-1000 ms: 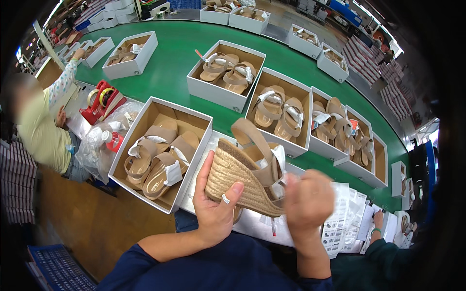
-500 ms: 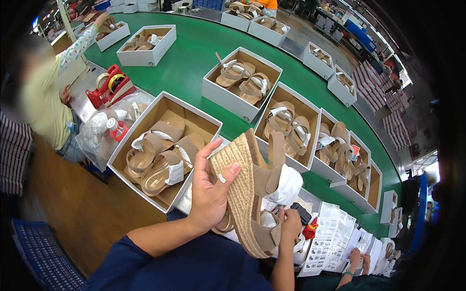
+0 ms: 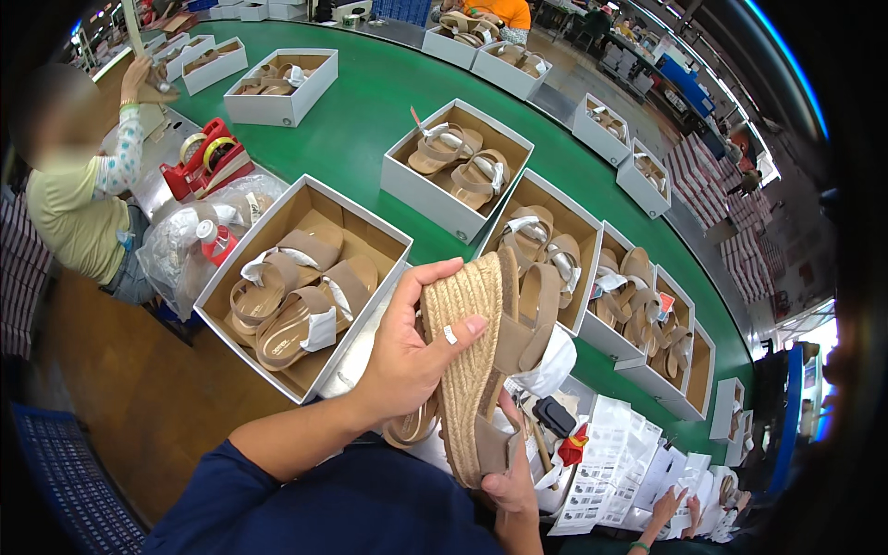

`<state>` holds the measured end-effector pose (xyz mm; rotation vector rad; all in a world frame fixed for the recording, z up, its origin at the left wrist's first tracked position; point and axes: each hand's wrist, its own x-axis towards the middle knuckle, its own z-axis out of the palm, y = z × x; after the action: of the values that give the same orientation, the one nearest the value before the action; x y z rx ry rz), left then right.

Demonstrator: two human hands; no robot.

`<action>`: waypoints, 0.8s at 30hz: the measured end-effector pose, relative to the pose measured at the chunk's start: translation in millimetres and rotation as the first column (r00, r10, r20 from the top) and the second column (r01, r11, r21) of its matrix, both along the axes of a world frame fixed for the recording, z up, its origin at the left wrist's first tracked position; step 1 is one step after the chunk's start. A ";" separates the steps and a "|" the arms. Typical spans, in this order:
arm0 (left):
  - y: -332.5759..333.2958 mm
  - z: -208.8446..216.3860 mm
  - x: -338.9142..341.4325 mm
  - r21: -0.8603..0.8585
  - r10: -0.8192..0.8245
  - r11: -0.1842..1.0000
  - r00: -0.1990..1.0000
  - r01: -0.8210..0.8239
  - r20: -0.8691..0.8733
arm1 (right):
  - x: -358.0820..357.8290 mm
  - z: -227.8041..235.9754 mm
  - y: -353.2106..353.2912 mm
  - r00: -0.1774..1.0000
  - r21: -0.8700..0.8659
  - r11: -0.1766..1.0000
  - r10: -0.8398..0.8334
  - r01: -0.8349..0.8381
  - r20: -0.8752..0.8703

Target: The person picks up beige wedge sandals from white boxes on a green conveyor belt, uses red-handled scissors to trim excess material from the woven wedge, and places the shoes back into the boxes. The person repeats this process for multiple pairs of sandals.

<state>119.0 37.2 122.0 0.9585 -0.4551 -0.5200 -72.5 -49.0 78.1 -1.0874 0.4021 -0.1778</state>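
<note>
Between a navy shirt (image 3: 342,504) and a green table (image 3: 361,102), a wedge sandal (image 3: 470,361) was held steeply tilted in both hands, heel end up, its rope-wrapped side facing left. The left hand (image 3: 407,350) was closed about the heel — thumb laid across the woven side, a small white sticker on that thumb. The right hand (image 3: 516,481) was curled round the toe end, thumb at the front, its fingers partly hidden behind the straps. White paper (image 3: 548,363) stuck out from those straps. On the left, an open box (image 3: 365,236) contained a pair of sandals (image 3: 285,342); beyond it stood a red tape dispenser (image 3: 205,166). Printed sheets (image 3: 597,462) lay to the right.
</note>
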 end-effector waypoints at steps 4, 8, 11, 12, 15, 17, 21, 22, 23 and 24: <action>11.5 6.5 21.8 0.159 -0.132 0.982 0.973 0.102 0.192 | 2.2 2.3 8.0 0.997 0.014 0.997 -0.075 0.075 0.001; 16.4 12.2 36.8 0.296 -0.168 0.955 0.877 0.031 0.451 | 4.8 -2.3 10.9 0.989 -0.151 0.978 -0.133 0.141 0.064; 17.2 18.4 42.1 0.355 -0.200 0.935 0.828 0.001 0.523 | 6.9 4.1 15.3 0.985 -0.211 0.962 -0.164 0.172 0.056; 17.1 17.8 43.7 0.357 -0.202 0.934 0.823 -0.001 0.531 | 7.5 5.8 15.2 0.985 -0.243 0.955 -0.159 0.169 0.060; 15.3 17.2 47.7 0.384 -0.216 0.923 0.794 -0.024 0.568 | 8.2 11.1 13.7 0.987 -0.315 0.935 -0.149 0.162 0.064; 14.3 18.5 51.2 0.428 -0.235 0.901 0.755 -0.066 0.612 | 7.9 12.0 13.9 0.989 -0.354 0.923 -0.140 0.148 0.049; 6.6 18.4 50.0 0.501 -0.267 0.863 0.774 -0.074 0.574 | 2.8 4.4 10.8 0.995 -0.517 0.852 -0.102 0.084 -0.007; 4.2 16.3 48.6 0.520 -0.271 0.850 0.780 -0.080 0.564 | 1.7 1.2 10.4 0.995 -0.551 0.832 -0.094 0.068 -0.018; 2.5 13.8 47.1 0.539 -0.275 0.838 0.786 -0.087 0.554 | 1.1 -1.6 12.0 0.994 -0.531 0.844 -0.104 0.078 -0.019; 1.6 10.5 45.3 0.547 -0.280 0.833 0.792 -0.080 0.542 | -0.2 -4.5 13.8 0.993 -0.509 0.856 -0.115 0.088 -0.023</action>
<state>164.3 38.8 132.5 1.6864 -0.9821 -0.4391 -72.7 -35.2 73.5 -1.5970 0.4747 -0.3647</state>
